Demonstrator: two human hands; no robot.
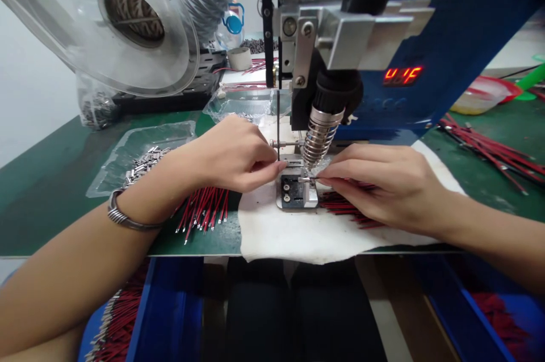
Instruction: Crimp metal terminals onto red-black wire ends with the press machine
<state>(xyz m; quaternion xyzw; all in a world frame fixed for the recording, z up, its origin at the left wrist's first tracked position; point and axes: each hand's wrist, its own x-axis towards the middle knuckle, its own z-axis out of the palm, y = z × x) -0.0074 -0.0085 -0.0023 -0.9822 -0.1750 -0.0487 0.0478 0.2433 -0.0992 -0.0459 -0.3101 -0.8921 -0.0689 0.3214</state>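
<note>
My right hand [378, 180] pinches a thin dark wire between thumb and fingertips, just right of a small metal fixture [293, 203]. The wire's end reaches a small silver metal piece [305, 179] lying on the fixture's top. On the left side, my left hand [238, 152] is closed, thumb and forefinger together beside the fixture; whatever is in them cannot be made out. Directly above, a soldering iron [321, 132] with a spring around it points down, its tip close to the silver piece. Red and black wires [340, 203] lie under my right hand.
A clear plastic tray [179, 130] of small metal parts stands left, with red wires [204, 211] in front. A blue machine [395, 106] rises behind the fixture. A large clear reel [85, 38] hangs upper left. Blue bins [174, 305] sit below the table edge; more wires [489, 146] lie right.
</note>
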